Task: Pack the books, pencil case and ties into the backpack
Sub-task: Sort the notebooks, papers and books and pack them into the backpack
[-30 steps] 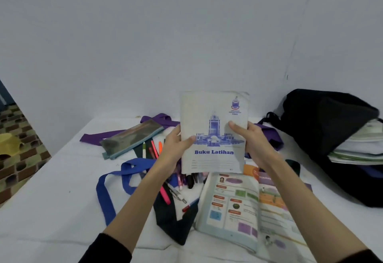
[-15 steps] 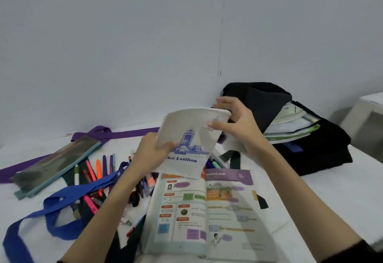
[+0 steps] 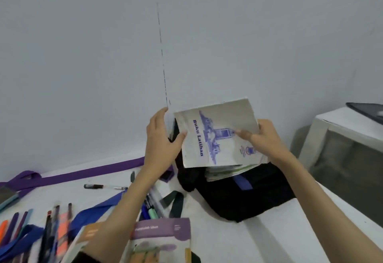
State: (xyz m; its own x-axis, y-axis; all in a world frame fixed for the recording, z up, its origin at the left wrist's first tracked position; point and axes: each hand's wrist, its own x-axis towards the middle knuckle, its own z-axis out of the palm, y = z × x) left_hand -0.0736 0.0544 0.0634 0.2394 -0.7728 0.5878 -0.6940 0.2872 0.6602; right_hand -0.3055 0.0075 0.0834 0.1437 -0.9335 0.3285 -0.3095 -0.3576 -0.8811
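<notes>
Pale thin exercise book with blue "Buku Latihan" print (image 3: 217,136) held turned sideways, tilted, just above the open mouth of the black fabric backpack (image 3: 244,196) lying on the white table (image 3: 228,240). Left hand (image 3: 161,140) grips the book's left edge, thumb on the cover, fingers curled behind. Right hand (image 3: 263,138) grips the right edge, thumb across the cover print, fingers hidden under. Stacked books' edges (image 3: 226,171) show inside the backpack below. Purple fabric tie (image 3: 83,174), blue tie (image 3: 91,213), loose pens (image 3: 53,227), open colourful textbook (image 3: 161,240) on the table left.
</notes>
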